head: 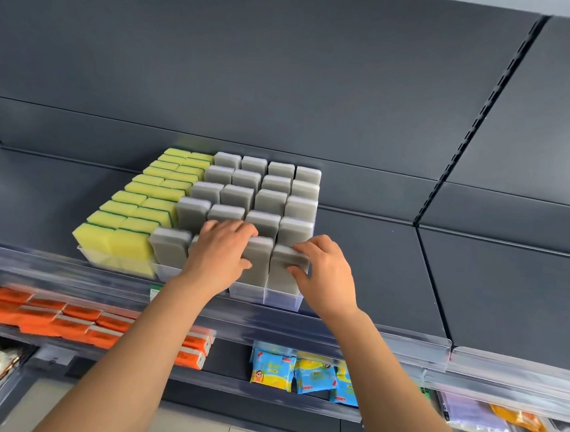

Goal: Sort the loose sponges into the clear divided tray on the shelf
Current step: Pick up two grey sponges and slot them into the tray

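Dark grey shelving fills the view, and on the shelf (375,256) in front of you sits the tray (271,297), its clear front wall just behind the shelf's lip. Yellow sponges (135,212) pack its left lanes; grey sponges (265,187) stand upright in the four right lanes.

Your right hand (326,276) pinches the corner sponge (282,278) at the front of the rightmost lane, thumb on its near face and fingers over its top edge. Your left hand (222,255) lies across the front-row sponges beside it, fingers bent over their tops; whether it grips one I cannot tell.

You look to be seating that corner sponge. Press it straight down until its top sits level with its neighbours, and brace the next sponge with your left hand so it doesn't tip or ride up. Foam squashes and springs back, so ease off slowly.

It is grey, rounded at the corners, with a paler layer along one face.
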